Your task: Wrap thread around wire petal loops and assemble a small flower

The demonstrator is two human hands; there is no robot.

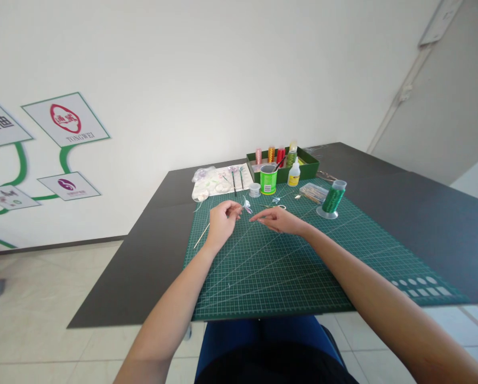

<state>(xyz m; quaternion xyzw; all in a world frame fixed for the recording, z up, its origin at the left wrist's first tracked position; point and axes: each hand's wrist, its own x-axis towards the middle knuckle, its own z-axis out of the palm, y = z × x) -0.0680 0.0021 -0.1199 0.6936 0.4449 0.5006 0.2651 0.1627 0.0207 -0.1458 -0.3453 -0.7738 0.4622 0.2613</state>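
Note:
My left hand (225, 217) pinches a small pale blue and lilac artificial flower (247, 206) between thumb and fingertips, just above the cutting mat. To its right is my right hand (277, 219), the index finger stretched toward the flower but apart from it. Nothing shows in the right hand; its lower fingers are partly hidden. A second pale blue flower (276, 200) lies on the mat behind. Beside it is a pair of scissors (281, 207), partly covered by my right hand. A thin stick (201, 236) lies left of my left hand.
The green cutting mat (270, 272) covers the middle of the black table (143, 256). Behind stand a green can (268, 180), a glue bottle (293, 175) and a green box (310, 169) with thread spools. A green thread spool (333, 198) stands right; a white sheet (217, 186) lies back left.

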